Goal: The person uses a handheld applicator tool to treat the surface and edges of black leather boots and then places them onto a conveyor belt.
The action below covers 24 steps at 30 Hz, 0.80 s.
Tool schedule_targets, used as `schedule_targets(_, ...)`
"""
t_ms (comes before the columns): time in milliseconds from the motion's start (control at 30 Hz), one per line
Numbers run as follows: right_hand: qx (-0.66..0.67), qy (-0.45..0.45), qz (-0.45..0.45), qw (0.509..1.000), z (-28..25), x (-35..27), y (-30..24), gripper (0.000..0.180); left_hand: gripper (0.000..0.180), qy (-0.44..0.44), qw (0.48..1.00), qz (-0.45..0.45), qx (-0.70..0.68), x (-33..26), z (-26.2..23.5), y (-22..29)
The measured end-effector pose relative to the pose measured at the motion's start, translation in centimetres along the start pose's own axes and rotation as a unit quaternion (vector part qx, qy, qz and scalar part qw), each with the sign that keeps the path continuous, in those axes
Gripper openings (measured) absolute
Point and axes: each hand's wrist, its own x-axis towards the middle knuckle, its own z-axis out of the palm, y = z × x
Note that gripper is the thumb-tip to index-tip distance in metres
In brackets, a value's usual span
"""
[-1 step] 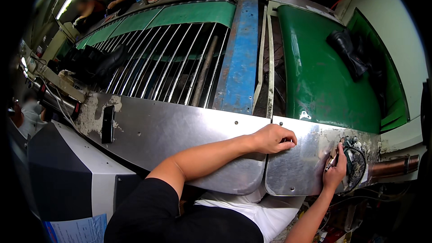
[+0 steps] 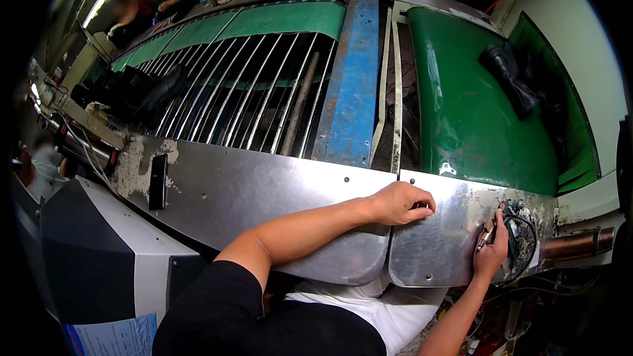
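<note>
Presently we note the right hand [image 2: 491, 257] partly closed on a slim metallic tool [image 2: 485, 237], long axis slanting away, slightly right; leftward, the left hand [image 2: 401, 204] half-curls over the steel worktop [image 2: 435, 244], contents unclear to us; beyond, a black boot [image 2: 506, 76].

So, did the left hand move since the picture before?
No, the left hand shows no visible shift: it is over the seam between the metal plates, just as before.

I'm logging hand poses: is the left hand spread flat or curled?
Curled. The left hand has its fingers bent toward the thumb above the metal ledge; whether it holds anything, I cannot tell.
</note>
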Motion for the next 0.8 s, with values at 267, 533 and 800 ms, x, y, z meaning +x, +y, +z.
schedule_targets(267,-0.006,-0.004,0.004,1.000,-0.09,0.15,-0.55,0.043,0.018,0.010,1.000,0.016,-0.001,-0.02,0.10,-0.10)
schedule_targets(533,-0.010,0.000,-0.003,1.000,-0.05,0.15,-0.26,0.043,0.018,0.012,1.000,0.020,0.007,0.10,0.11,-0.01)
schedule_targets(800,-0.013,0.002,-0.006,1.000,-0.15,0.16,-0.43,0.045,0.017,0.013,1.000,0.021,0.001,0.07,0.13,0.04)
